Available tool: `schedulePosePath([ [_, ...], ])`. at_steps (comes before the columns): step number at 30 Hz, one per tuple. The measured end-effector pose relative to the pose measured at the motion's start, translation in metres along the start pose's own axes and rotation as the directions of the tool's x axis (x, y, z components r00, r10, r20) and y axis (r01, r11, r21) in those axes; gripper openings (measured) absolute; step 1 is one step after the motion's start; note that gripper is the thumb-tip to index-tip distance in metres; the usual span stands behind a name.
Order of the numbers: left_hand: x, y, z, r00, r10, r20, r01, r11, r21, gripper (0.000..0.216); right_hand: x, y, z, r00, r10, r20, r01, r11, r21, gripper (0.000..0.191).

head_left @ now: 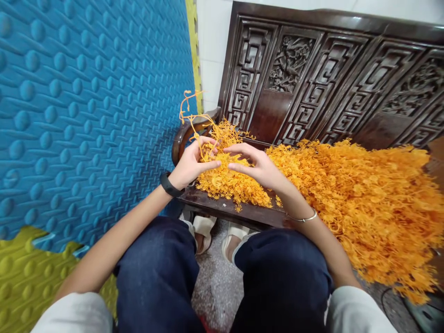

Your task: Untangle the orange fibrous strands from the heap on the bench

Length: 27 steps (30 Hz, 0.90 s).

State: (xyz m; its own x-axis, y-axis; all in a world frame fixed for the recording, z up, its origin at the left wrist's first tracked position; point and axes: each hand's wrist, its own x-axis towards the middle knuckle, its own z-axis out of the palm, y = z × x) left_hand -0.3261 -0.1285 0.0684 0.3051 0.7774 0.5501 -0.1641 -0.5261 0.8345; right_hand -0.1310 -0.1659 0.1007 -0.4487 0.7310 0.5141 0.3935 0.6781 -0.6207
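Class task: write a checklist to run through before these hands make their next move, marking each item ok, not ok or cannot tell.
1. Left hand has the orange strand: ok, the strand stands up above the fingers.
2. Firmness of that grip: cannot tell.
3. Right hand free: ok, thumb and fingers are apart with nothing seen between them.
4. Small pile gathered together: not ok, a loose bit lies apart on the bench.
5. Black wristband away from the strand: ok.
6. Small pile separate from the large pile: cannot tell, the right hand partly blocks the view.
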Motion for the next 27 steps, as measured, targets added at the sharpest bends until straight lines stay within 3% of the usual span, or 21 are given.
schedulePosePath([
  [3,0.0,0.002,0.001,1.0,-0.002,0.013,0.003,1.0,-0.021,0.041,-0.003,0.009,-0.001,0.993,-0.09,0.07,0.098,0.987,-0.127,0.029],
  [6,0.0,0.005,0.002,0.999,-0.042,0.026,0.043,0.999,-0.032,0.036,-0.004,0.017,0.0,0.994,-0.087,0.068,0.098,0.979,-0.176,0.024],
  [11,-0.002,0.013,0.006,0.972,-0.161,0.171,0.149,0.986,0.082,0.023,-0.004,0.015,0.009,0.993,-0.113,-0.041,0.11,0.991,-0.072,0.028],
  [14,-0.004,0.015,0.011,0.959,-0.192,0.21,0.141,0.962,0.234,0.033,-0.003,0.01,0.018,0.987,-0.105,-0.123,0.103,0.994,-0.018,0.03],
  [17,-0.006,0.013,0.015,0.945,-0.241,0.22,0.179,0.946,0.27,0.032,-0.001,0.005,0.025,0.977,-0.069,-0.203,0.076,0.997,0.026,0.029],
  [20,-0.007,0.008,0.017,0.943,-0.25,0.218,0.21,0.959,0.191,0.026,0.003,0.004,0.027,0.967,-0.019,-0.256,0.049,0.992,0.112,0.029],
  [23,-0.007,0.003,0.017,0.956,-0.224,0.192,0.201,0.971,0.131,0.027,0.005,0.009,0.025,0.967,0.068,-0.247,-0.006,0.97,0.244,0.031],
  [27,-0.007,0.0,0.017,0.973,-0.186,0.135,0.16,0.97,0.182,0.028,0.005,0.02,0.023,0.949,0.227,-0.218,-0.131,0.915,0.382,0.033],
])
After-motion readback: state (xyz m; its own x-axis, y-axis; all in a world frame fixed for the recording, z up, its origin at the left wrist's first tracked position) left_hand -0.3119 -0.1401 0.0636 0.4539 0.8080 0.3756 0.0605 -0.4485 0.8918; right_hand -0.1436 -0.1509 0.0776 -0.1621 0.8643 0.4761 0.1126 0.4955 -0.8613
